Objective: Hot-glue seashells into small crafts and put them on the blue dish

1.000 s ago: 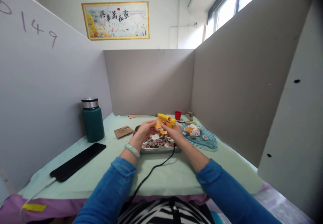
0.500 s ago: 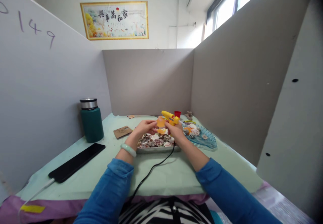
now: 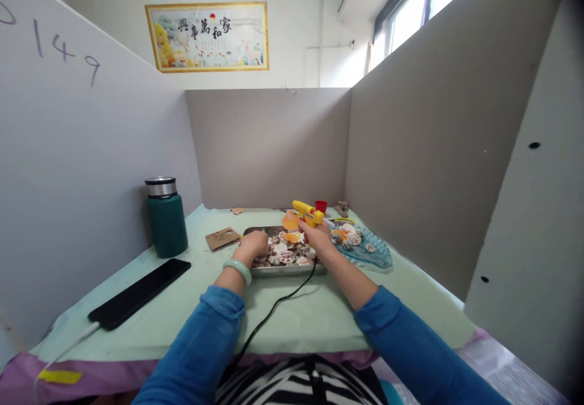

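Observation:
A yellow hot glue gun (image 3: 306,211) is in my right hand (image 3: 319,238), its nozzle pointing away to the left and its black cord (image 3: 279,301) running down toward me. Just left of the same hand, at its fingertips, is a translucent orange shell-like piece (image 3: 290,220). My left hand (image 3: 254,244) is down over the left end of a metal tray (image 3: 278,272) filled with seashells (image 3: 287,256). Its fingers are curled downward among the shells, and their tips are hidden. A pale green bangle (image 3: 239,271) circles the left wrist.
Blue wavy dish (image 3: 381,258) with shells lies right of the tray; a red cup (image 3: 320,206) stands behind. On the left are a brown card (image 3: 222,238), a green flask (image 3: 166,222) and a charging phone (image 3: 139,294). Grey partitions (image 3: 269,149) enclose the table.
My left hand has left the orange piece and moved down and left into the tray, its fingers now curled. My right hand stays in place with the glue gun.

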Demonstrator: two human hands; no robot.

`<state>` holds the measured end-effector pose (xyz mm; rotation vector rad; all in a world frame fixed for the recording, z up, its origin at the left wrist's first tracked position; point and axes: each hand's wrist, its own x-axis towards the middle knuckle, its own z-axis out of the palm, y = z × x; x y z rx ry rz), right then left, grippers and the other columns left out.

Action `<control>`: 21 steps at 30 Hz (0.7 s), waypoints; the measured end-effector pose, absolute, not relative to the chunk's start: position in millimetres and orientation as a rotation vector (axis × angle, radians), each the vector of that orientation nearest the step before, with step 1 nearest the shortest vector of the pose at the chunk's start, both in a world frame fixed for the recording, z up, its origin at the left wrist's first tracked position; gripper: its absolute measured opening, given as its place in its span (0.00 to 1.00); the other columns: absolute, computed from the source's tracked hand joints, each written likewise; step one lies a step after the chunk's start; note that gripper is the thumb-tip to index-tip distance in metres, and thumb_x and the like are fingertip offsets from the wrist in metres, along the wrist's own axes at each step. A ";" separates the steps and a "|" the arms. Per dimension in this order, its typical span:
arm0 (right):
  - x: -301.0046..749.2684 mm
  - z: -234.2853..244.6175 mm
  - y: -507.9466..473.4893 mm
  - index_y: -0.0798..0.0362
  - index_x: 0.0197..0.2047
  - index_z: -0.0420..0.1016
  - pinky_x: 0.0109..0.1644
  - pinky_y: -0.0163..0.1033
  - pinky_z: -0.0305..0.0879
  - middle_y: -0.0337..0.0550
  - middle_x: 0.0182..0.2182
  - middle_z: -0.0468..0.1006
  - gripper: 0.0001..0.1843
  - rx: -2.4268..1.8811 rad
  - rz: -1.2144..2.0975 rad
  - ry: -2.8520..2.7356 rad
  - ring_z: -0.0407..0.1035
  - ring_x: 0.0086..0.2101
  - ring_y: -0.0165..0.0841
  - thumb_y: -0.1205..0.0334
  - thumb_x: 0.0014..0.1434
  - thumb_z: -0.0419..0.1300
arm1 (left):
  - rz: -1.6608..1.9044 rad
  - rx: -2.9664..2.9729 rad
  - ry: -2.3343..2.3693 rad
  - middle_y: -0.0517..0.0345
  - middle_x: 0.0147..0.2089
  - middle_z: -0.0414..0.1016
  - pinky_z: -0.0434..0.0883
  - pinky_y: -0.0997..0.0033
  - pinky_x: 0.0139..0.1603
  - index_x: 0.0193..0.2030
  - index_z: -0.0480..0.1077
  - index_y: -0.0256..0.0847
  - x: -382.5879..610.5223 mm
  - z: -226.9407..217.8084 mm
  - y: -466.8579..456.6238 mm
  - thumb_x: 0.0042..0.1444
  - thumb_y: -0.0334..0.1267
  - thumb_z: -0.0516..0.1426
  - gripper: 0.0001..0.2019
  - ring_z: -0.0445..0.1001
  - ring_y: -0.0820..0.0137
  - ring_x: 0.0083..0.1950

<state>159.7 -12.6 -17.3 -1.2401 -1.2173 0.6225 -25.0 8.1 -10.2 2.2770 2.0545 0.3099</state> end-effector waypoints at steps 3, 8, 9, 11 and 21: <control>160.1 -18.9 -11.6 0.57 0.28 0.74 0.20 0.30 0.58 0.39 0.18 0.73 0.14 -1.219 0.621 -1.225 0.63 0.16 0.27 0.53 0.46 0.59 | 0.462 2.284 1.994 0.40 0.34 0.77 0.68 0.63 0.46 0.21 0.73 0.39 -27.1 -12.2 10.9 0.37 0.30 0.63 0.03 0.74 0.54 0.45; 160.3 -19.1 -12.2 0.56 0.26 0.73 0.21 0.30 0.58 0.39 0.17 0.72 0.14 -1.227 0.608 -1.238 0.63 0.17 0.27 0.52 0.46 0.59 | 0.875 2.189 1.826 0.47 0.24 0.73 0.68 0.67 0.41 0.13 0.67 0.41 -28.1 -12.0 11.1 0.32 0.24 0.63 0.10 0.75 0.57 0.39; 160.4 -18.9 -12.2 0.56 0.26 0.73 0.21 0.30 0.58 0.39 0.17 0.72 0.14 -1.232 0.608 -1.241 0.63 0.17 0.27 0.52 0.46 0.59 | 0.910 2.180 1.787 0.49 0.23 0.73 0.67 0.69 0.40 0.14 0.67 0.41 -27.1 -11.1 10.1 0.32 0.24 0.63 0.10 0.74 0.59 0.38; 160.6 -18.9 -11.6 0.56 0.26 0.73 0.21 0.30 0.58 0.39 0.18 0.73 0.14 -1.234 0.613 -1.237 0.63 0.17 0.26 0.52 0.46 0.59 | 0.916 2.207 1.701 0.53 0.22 0.72 0.66 0.73 0.36 0.16 0.70 0.42 -24.1 -8.8 7.3 0.34 0.29 0.63 0.07 0.73 0.64 0.33; 160.0 -19.1 -10.2 0.57 0.29 0.75 0.20 0.31 0.57 0.40 0.19 0.74 0.15 -1.216 0.603 -1.241 0.63 0.16 0.26 0.53 0.46 0.59 | 0.531 2.231 1.474 0.60 0.16 0.68 0.58 0.77 0.19 0.16 0.70 0.40 -8.9 -8.1 -7.2 0.32 0.31 0.64 0.06 0.63 0.74 0.17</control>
